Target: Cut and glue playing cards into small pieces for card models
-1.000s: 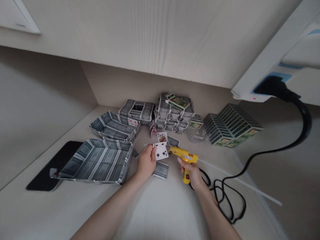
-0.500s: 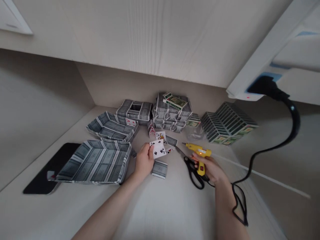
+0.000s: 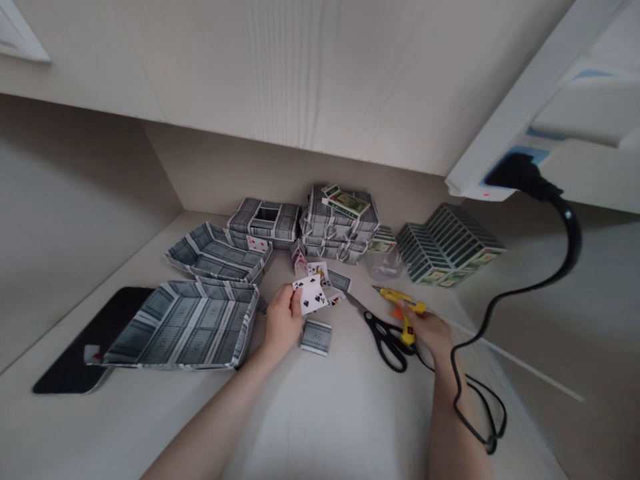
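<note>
Left hand: at the centre of the frame, the left hand has its fingers closed on the edge of a four of spades, face showing.
Right hand: right of centre, the right hand has its fingers round the handle of a yellow glue gun, nozzle towards the left; whether the gun also rests on the surface, I can't quite say from here.
Scissors: black-handled scissors lie just beside the gun, blades towards the upper left.
Loose cards: a queen lies face up just beyond the held card, and a patterned card back lies just below it in the frame.
Trays: at the left, a front tray made of cards overlaps a black slab; a rear tray sits just behind.
Card boxes: upper centre, a green box tops a grey stack; at the right stand rows of green boxes.
Cord: a black cord hangs from a plug at the upper right.
</note>
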A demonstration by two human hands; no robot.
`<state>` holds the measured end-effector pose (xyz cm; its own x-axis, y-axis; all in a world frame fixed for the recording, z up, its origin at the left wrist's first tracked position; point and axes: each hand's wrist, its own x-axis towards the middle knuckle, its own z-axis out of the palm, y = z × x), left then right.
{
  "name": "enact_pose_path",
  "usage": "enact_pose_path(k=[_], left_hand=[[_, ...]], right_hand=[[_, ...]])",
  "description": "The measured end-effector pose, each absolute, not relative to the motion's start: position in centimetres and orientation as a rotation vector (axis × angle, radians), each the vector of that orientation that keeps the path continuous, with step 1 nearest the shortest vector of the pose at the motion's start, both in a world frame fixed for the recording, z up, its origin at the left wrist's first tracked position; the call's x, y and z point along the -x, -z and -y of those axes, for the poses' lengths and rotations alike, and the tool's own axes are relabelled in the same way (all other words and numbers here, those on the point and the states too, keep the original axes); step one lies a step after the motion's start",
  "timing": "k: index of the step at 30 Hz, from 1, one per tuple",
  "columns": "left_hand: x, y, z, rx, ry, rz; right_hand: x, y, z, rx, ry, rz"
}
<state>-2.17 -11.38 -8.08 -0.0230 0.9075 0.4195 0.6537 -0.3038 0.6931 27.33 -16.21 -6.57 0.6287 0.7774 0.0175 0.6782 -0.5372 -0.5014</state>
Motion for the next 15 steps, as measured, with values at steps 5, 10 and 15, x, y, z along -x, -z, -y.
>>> enact_pose_path(k=[5, 10, 15], left_hand=[[2.2, 8.2, 11.3, -1.959, -1.225, -1.644], [2.1, 8.4, 11.1, -1.93, -1.226, -1.65], [2.1, 8.6, 11.0, -1.902, -1.224, -1.618]], right_hand=[[-27.2, 6.4, 16.9, 2.503, -0.215, 1.181], [-22.1, 4.6, 16.2, 2.219, -0.057, 1.6], [-15.9, 5.2, 14.5, 1.665, -0.427, 2.061]])
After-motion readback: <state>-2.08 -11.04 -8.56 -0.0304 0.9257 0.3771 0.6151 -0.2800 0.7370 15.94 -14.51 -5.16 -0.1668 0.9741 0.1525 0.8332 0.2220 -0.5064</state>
